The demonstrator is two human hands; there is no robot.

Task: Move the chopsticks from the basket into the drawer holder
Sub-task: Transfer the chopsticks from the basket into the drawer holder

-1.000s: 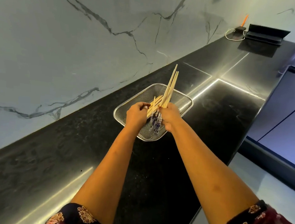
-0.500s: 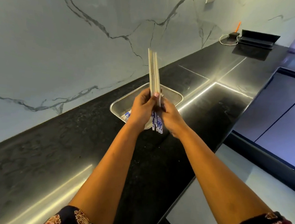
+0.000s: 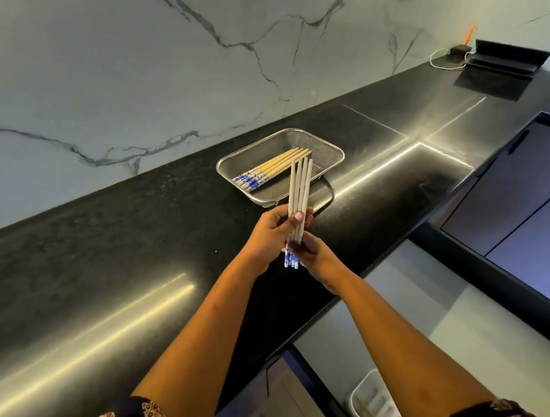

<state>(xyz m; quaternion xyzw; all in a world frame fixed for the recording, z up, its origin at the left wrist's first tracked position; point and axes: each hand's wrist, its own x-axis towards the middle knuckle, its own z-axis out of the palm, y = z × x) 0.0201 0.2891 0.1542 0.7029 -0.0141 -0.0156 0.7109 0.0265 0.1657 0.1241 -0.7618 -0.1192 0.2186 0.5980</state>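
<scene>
Above the black tabletop edge: you hold four pale wooden chopsticks with blue-patterned ends [image 3: 297, 207] upright, nearer you than the shallow rectangular metal mesh basket [image 3: 335, 153], which serves as landmark below.
Left hand fingers: your left hand [image 3: 269, 237] is wrapped round the middle of the bundle, thumb pressed across the front.
Right hand fingers: your right hand [image 3: 317, 257] pinches the lower part, just above the blue ends; both are closed on the sticks.
Left in the basket: about four matching chopsticks [image 3: 270, 169] lie side by side along its diagonal, so the job looks roughly half done.
Drawer holder: a white slotted plastic tray [image 3: 378, 413] sits well below and nearer you than the basket, under the tabletop [image 3: 132, 229] edge; sticks seem to lie in it, too blurred to be sure.
Risk, fanning: the tips already spread apart; loosen either hand and one stick could slide out.
Risk, drop: beyond the tabletop edge a loose stick would likely fall to the floor, not the holder.
Risk, snagging: swinging the long bundle down could knock it on the tabletop edge.
</scene>
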